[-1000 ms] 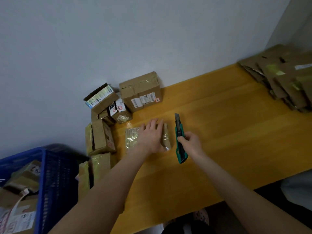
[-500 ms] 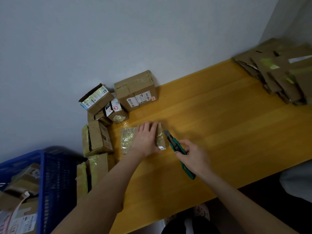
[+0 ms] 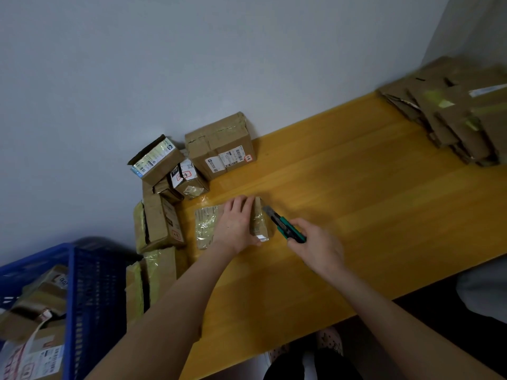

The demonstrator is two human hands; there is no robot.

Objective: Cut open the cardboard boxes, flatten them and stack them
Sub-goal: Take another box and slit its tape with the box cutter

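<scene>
A small flat cardboard box [image 3: 205, 229] wrapped in clear tape lies on the yellow wooden table [image 3: 356, 204]. My left hand [image 3: 236, 223] rests flat on top of it, fingers straight, pressing it down. My right hand [image 3: 318, 245] grips a green utility knife [image 3: 285, 226]. The knife's blade end sits at the box's right edge, near its far corner. A stack of flattened cardboard [image 3: 461, 116] lies at the table's far right.
Several taped boxes are piled at the table's left end, the largest [image 3: 219, 146] against the white wall. A blue plastic crate [image 3: 82, 283] holding more boxes stands at the lower left. The table's near edge runs past my forearms.
My right hand has picked up the knife from the table, turned it and brought its tip to the box's right edge. My left hand stayed pressed on the box.
</scene>
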